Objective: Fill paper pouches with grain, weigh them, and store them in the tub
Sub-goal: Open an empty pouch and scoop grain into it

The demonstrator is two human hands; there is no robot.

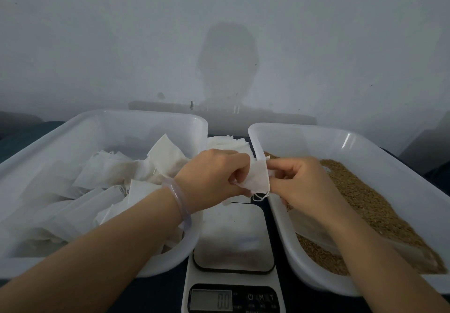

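Pale grey wall (97, 32) is filling the upper frame; a dark tabletop (158, 293) is lying below. At centre, the left hand (214, 176) and right hand (302, 181) are pinching a small white paper pouch (255, 178) above a white digital scale (233, 239). The left-side translucent plastic tub (146, 115) is holding white pouches (109, 171); the right-side translucent plastic tub (316, 130) is holding brown grain (365, 191).

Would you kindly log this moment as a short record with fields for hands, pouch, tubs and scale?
left hand: pinches paper pouch at its left side
right hand: pinches its right side
paper pouch: looks flat, drawstring dangling
left tub: holds pouches
right tub: holds grain
scale: display reads 0.0
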